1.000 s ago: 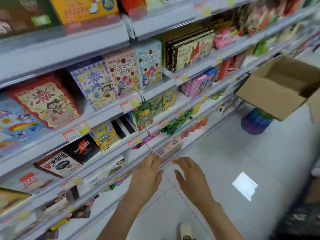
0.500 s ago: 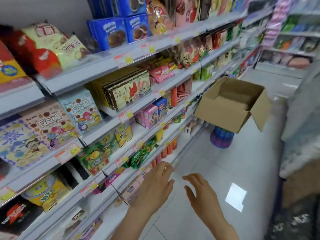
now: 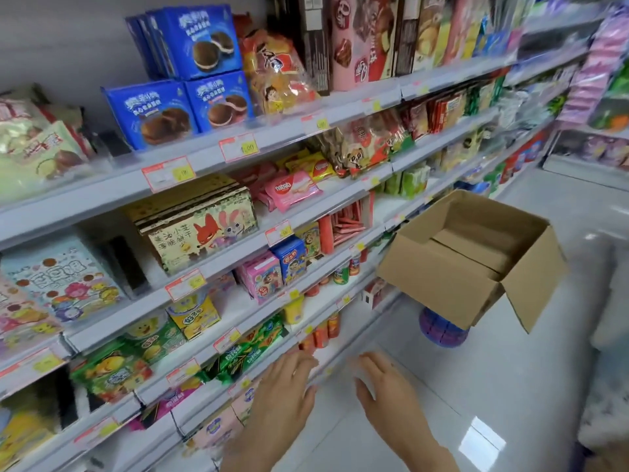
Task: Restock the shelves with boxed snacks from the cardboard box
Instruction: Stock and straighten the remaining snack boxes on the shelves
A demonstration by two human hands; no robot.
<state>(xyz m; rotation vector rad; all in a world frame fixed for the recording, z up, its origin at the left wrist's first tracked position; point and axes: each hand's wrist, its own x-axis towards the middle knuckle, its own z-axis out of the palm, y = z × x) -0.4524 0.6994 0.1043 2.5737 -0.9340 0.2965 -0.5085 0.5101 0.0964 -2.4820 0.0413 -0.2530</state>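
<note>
An open brown cardboard box (image 3: 452, 284) sits on a purple stool (image 3: 442, 330) in the aisle, to the right of the shelves; only flat cardboard shows inside it. The white shelf unit (image 3: 265, 212) fills the left side with boxed snacks: blue pie boxes (image 3: 177, 107), a yellow cartoon-fox box (image 3: 200, 233), pink and blue small boxes (image 3: 275, 270). My left hand (image 3: 289, 390) reaches forward with straight fingers close to a low shelf edge, holding nothing. My right hand (image 3: 388, 390) is stretched out beside it over the floor, also empty.
White tiled floor (image 3: 493, 386) runs along the aisle to the right. More shelving with purple packs (image 3: 592, 86) stands at the far right. A pale blurred shape (image 3: 609, 352) borders the right edge.
The view has swung up and to the right along the shelves, bringing the cardboard box nearer the middle. Both hands stay extended and empty, low in the frame.
</note>
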